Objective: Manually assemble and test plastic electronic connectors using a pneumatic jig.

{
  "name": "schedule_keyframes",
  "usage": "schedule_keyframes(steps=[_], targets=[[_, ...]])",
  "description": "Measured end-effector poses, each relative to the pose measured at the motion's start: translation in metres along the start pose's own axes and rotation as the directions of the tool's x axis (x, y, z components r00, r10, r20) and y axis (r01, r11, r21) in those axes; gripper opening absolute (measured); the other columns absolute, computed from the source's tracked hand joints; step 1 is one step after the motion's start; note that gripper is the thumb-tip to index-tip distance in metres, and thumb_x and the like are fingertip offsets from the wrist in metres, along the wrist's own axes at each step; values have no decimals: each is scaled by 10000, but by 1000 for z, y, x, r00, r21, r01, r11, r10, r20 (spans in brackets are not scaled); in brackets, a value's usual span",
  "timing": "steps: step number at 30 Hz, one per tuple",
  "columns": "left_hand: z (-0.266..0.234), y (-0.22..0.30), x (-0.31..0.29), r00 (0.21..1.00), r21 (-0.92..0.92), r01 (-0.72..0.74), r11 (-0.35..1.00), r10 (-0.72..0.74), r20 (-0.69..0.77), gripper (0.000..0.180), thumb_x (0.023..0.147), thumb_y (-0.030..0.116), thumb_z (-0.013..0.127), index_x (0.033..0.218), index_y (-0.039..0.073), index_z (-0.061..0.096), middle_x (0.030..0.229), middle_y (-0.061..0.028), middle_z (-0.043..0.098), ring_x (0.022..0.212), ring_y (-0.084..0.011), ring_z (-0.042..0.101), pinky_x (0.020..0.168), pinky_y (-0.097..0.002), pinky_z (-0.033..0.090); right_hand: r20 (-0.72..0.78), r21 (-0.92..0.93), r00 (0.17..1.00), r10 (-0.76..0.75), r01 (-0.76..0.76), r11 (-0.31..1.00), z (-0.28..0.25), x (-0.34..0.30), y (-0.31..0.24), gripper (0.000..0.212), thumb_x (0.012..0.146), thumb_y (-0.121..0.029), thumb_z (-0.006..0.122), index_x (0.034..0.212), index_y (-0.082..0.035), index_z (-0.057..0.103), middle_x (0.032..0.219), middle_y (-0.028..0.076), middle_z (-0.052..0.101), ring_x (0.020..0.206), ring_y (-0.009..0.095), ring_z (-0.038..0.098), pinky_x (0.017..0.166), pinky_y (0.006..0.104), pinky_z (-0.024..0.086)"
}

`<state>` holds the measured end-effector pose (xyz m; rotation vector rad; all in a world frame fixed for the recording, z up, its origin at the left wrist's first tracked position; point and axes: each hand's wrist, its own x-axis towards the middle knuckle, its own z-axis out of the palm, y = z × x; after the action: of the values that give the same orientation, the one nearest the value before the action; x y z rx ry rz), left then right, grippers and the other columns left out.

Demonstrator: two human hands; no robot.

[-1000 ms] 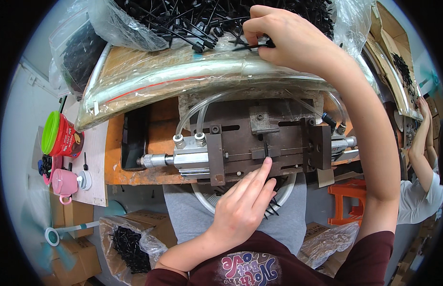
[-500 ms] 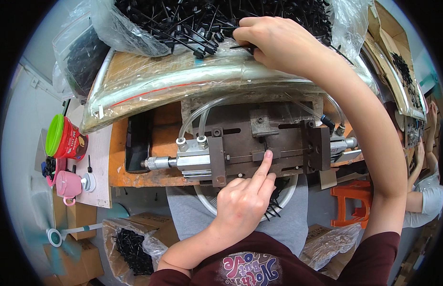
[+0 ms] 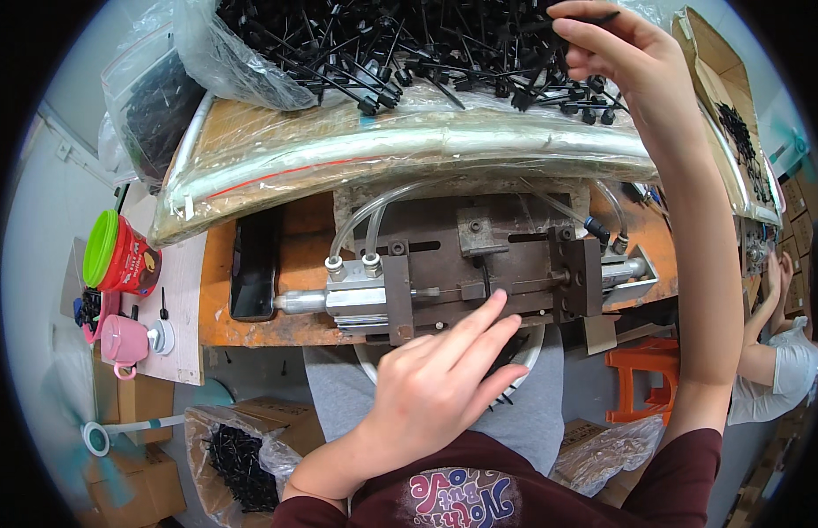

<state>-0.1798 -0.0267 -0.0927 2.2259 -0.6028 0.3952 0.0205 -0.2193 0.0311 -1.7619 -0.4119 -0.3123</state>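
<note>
My left hand (image 3: 435,370) is held over the near edge of a dark metal clamping jig (image 3: 523,238), fingers stretched out and apart, nothing in them. Just beyond its fingertips, a thin black rod-like part (image 3: 486,277) sits at the small block in the middle of the jig. At the far right of the bench my right hand (image 3: 629,57) pinches a slim black plastic piece (image 3: 594,19) between thumb and fingers. Below that hand lies a big heap of black stemmed plastic parts (image 3: 383,53); the exact kind cannot be made out.
Air cylinders (image 3: 356,299) with clear hoses flank the jig. A plastic-wrapped board edge (image 3: 409,145) runs in front of the heap. Left are a red tub (image 3: 136,255) and pink cup (image 3: 125,339); below, a bagged box of black parts (image 3: 242,462). An orange stool (image 3: 642,374) and another person (image 3: 779,352) are right.
My right hand has risen from the heap toward the upper right with a black piece in it. My left hand has drawn slightly back from the jig's middle, and its fingers have spread.
</note>
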Motion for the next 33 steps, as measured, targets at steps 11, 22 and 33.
schedule_keyframes(steps=[11,22,33], targets=[[-18,2,29,999,-99,20,995,-23,-34,531,892,118,766,1348,-30,540,1171,-203,678,1029,-358,681,887,-406,540,399,278,867,299,-425,861,21,-136,-3,171,870,34,754,1028,61,693,815,69,700,589,81,648,518,200,513],[4,3,-15,792,-745,581,329,-442,422,274,1138,223,393,1213,1,534,858,-52,653,607,-51,515,559,-223,434,326,-165,919,-222,287,944,28,-207,26,535,700,-19,909,1185,6,685,1138,140,643,931,213,683,756,305,573],[3,0,-41,829,-656,501,565,-530,177,236,1104,105,450,1280,-6,562,816,-15,644,633,-52,488,588,-220,421,400,-330,901,-172,316,890,30,-231,49,325,751,7,820,1049,19,691,1279,193,656,960,320,703,803,393,574]])
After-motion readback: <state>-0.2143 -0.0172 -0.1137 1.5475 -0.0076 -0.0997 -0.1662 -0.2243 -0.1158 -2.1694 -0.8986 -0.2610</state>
